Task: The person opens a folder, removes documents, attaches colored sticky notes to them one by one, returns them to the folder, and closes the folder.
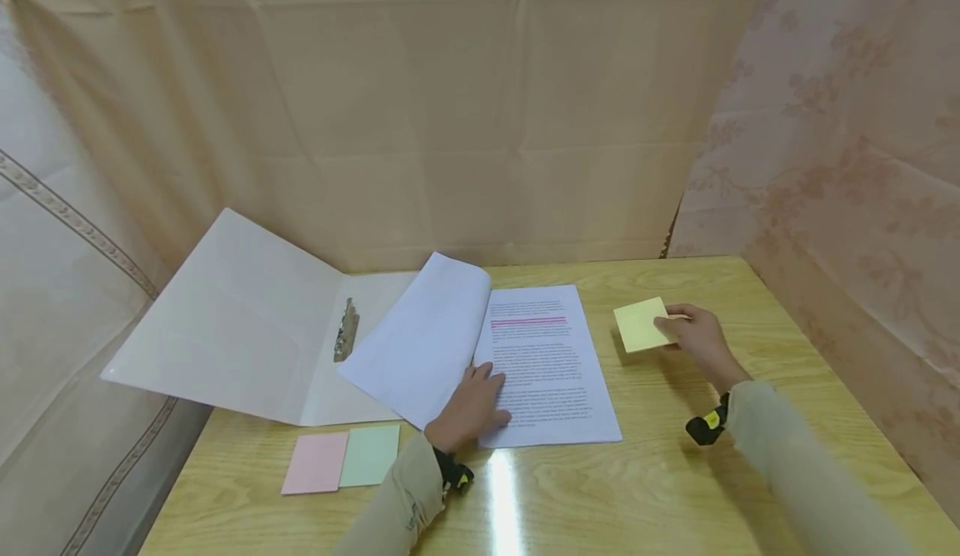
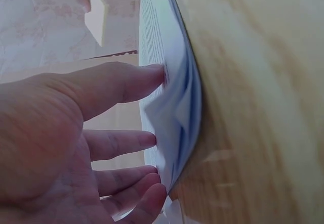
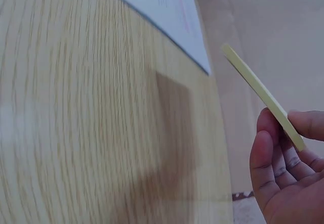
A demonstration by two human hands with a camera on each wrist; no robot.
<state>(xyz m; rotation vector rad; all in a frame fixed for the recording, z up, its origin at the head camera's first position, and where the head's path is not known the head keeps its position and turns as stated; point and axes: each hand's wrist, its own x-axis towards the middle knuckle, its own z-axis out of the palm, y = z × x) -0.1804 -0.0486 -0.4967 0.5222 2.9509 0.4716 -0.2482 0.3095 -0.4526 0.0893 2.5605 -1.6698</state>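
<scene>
My right hand (image 1: 703, 341) pinches a yellow sticky note pad (image 1: 640, 325) above the table, right of the papers. In the right wrist view the pad (image 3: 263, 95) appears edge-on between thumb and fingers. A stack of printed sheets (image 1: 540, 373) lies mid-table, with a pink highlighted line near its top. Its upper sheets (image 1: 427, 331) are turned over to the left. My left hand (image 1: 468, 406) rests on the stack near its lower left, thumb and fingertips touching the paper. In the left wrist view the sheets' edges (image 2: 185, 107) bulge slightly apart beside the fingers.
An open white folder (image 1: 232, 323) with a metal clip (image 1: 346, 331) lies at the left, partly under the turned sheets. Pink (image 1: 315, 463) and pale green (image 1: 370, 456) sticky note pads lie in front of it. Cloth curtains (image 1: 480, 122) surround the wooden table (image 1: 600, 498).
</scene>
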